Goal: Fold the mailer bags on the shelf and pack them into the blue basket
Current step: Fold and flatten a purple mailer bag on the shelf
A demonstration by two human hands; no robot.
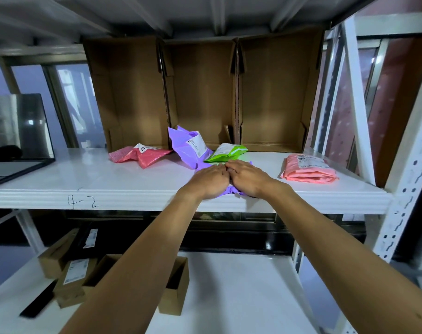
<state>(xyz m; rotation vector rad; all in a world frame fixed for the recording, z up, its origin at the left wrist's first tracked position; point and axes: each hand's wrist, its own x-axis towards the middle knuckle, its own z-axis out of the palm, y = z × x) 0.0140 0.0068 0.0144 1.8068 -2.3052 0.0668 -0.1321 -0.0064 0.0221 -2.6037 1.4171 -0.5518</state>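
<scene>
purple mailer bag (231,190) on shelf (108,179) front edge, mostly hidden | left hand (211,180) flat atop it | right hand (247,177) flat atop it, thumbs touching

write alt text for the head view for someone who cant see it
Two bare hands, left hand and right hand, press side by side on a purple mailer bag at the front edge of a white shelf. Behind lie a crumpled pink bag, a second purple bag, a green bag and a folded pink stack, before three open cardboard boxes.
</scene>
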